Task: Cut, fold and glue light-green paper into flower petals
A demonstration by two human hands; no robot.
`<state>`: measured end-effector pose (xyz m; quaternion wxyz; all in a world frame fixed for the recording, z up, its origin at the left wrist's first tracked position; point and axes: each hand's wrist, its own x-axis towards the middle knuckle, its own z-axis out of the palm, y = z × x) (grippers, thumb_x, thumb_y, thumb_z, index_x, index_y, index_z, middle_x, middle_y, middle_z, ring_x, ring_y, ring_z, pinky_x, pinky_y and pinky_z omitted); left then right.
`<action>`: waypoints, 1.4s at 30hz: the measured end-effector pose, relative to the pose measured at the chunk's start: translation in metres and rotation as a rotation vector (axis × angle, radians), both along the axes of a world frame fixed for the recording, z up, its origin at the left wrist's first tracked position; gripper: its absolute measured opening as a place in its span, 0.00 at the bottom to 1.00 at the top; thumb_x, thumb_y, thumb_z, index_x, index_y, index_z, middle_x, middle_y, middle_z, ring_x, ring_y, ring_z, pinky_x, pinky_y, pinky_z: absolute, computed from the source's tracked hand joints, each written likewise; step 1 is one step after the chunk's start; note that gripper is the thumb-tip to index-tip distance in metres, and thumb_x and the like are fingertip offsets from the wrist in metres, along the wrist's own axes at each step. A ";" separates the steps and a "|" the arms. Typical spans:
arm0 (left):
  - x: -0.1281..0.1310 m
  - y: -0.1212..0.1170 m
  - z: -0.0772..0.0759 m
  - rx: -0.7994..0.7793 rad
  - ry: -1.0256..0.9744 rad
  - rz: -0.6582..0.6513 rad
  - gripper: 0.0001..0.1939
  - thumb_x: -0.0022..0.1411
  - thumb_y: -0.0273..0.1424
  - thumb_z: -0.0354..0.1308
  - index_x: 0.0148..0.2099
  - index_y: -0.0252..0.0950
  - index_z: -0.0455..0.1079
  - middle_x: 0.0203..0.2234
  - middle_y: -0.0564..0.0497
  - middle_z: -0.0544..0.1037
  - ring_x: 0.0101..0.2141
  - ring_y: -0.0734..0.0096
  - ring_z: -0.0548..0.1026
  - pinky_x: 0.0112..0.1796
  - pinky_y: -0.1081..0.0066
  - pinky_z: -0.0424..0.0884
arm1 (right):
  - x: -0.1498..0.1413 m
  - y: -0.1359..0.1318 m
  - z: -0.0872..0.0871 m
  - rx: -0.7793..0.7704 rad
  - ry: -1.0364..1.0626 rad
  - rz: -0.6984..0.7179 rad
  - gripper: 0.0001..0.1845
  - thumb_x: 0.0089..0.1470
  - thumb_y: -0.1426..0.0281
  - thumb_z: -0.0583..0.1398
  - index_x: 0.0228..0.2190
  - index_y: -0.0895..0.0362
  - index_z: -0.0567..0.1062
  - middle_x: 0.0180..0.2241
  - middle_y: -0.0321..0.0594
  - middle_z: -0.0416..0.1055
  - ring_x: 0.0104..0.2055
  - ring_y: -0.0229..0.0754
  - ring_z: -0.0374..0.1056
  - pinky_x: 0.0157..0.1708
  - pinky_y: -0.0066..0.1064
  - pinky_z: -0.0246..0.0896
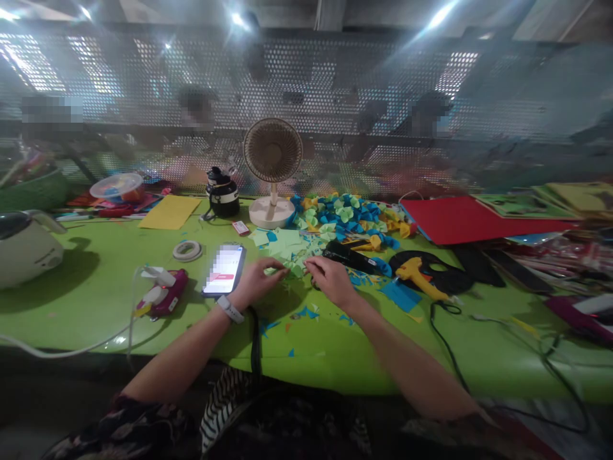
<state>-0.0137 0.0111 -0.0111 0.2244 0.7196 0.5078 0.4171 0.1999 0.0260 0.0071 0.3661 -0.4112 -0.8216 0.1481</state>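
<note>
My left hand (258, 279), with a white watch on its wrist, is closed, its thumb and forefinger brought toward each other. Facing it, my right hand (332, 280) is pinched, fingertips pointing left. Between the two sets of fingertips is a small pale green paper piece (295, 266); its outline blends with the scraps behind it. Pale green sheets and cuttings (286, 241) lie just beyond my hands. Further back is a heap of folded blue, green and yellow paper flowers (345, 214). A lit phone (223, 271) lies beside my left hand.
A fan (272, 153) and a black bottle (223, 193) stand behind. Right of my hands are a black cylinder-shaped object (352, 257) and a yellow glue gun (416, 276) with a cord. A power strip (163, 295), tape roll (187, 250) and kettle (29, 246) are leftward.
</note>
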 end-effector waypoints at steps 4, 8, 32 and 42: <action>0.000 0.002 -0.011 0.151 0.327 -0.017 0.10 0.55 0.36 0.64 0.37 0.36 0.76 0.33 0.44 0.77 0.37 0.58 0.73 0.38 0.63 0.69 | 0.003 0.000 0.007 -0.105 -0.170 0.028 0.11 0.61 0.68 0.54 0.34 0.56 0.76 0.28 0.39 0.76 0.28 0.39 0.70 0.32 0.27 0.58; 0.001 0.006 -0.017 0.197 0.442 -0.005 0.05 0.57 0.29 0.60 0.36 0.35 0.76 0.32 0.44 0.77 0.36 0.59 0.73 0.38 0.63 0.69 | 0.002 -0.003 0.009 -0.157 -0.351 0.113 0.10 0.59 0.70 0.56 0.33 0.55 0.78 0.29 0.39 0.77 0.29 0.40 0.70 0.30 0.28 0.56; 0.007 -0.007 0.004 0.277 0.185 -0.070 0.03 0.59 0.28 0.58 0.34 0.36 0.73 0.31 0.45 0.77 0.35 0.62 0.73 0.37 0.64 0.68 | 0.002 -0.008 0.011 -0.021 -0.078 -0.028 0.20 0.54 0.60 0.61 0.47 0.56 0.70 0.31 0.37 0.72 0.24 0.35 0.64 0.28 0.27 0.57; 0.010 -0.011 0.010 0.364 0.054 -0.071 0.04 0.60 0.29 0.58 0.35 0.37 0.74 0.36 0.45 0.78 0.40 0.64 0.74 0.42 0.63 0.70 | 0.000 0.000 0.004 -0.121 0.036 0.031 0.13 0.57 0.59 0.58 0.34 0.56 0.75 0.25 0.36 0.71 0.25 0.36 0.64 0.27 0.27 0.57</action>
